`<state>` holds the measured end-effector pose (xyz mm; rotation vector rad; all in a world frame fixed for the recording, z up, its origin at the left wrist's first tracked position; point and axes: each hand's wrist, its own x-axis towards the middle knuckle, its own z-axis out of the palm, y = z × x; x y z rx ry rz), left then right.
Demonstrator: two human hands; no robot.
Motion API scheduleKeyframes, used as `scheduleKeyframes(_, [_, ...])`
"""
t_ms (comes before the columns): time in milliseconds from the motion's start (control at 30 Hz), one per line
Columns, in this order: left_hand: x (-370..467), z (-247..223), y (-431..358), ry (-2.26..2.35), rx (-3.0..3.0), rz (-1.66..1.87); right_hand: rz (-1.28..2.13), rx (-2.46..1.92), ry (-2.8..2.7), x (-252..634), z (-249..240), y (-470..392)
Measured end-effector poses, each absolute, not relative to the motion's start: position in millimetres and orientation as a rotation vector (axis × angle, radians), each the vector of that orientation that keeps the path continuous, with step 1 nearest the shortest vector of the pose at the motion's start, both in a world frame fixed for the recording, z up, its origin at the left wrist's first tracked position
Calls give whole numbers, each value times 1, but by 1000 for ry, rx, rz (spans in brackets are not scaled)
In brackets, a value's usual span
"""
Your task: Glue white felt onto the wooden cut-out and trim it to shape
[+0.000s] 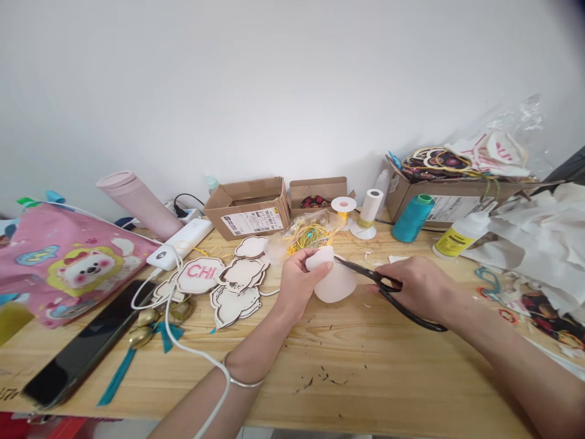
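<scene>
My left hand (301, 274) pinches a piece of white paper or thin fabric (336, 285) with a rounded lower edge, held up above the wooden table. My right hand (418, 289) grips black-handled scissors (395, 299). Their blades reach left to the upper right edge of the white piece, near my left fingertips. Whether the blades have closed on it is hard to see. Left of my hand lie several cloud-shaped wooden plaques (237, 305), one of them with pink "CHI" lettering (201, 275).
Behind stand an open cardboard box (249, 210), thread spools (343, 206), a teal thread cone (412, 219) and a glue bottle (461, 235). Crumpled white material (539, 225) lies right. A phone (86, 347), pink bag (86, 262) and pink tumbler (139, 204) occupy the left; a white cable (171, 329) crosses my left forearm.
</scene>
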<state>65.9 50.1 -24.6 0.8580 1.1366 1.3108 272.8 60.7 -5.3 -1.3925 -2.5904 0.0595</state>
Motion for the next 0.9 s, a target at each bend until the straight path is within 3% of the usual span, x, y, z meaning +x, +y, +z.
scheduleKeyframes(333, [63, -25, 51, 1100, 836, 1306, 620, -1321, -2511, 283, -4, 74])
scheduleKeyframes(900, [65, -26, 50, 1140, 929, 1289, 78, -1397, -2683, 269, -3, 60])
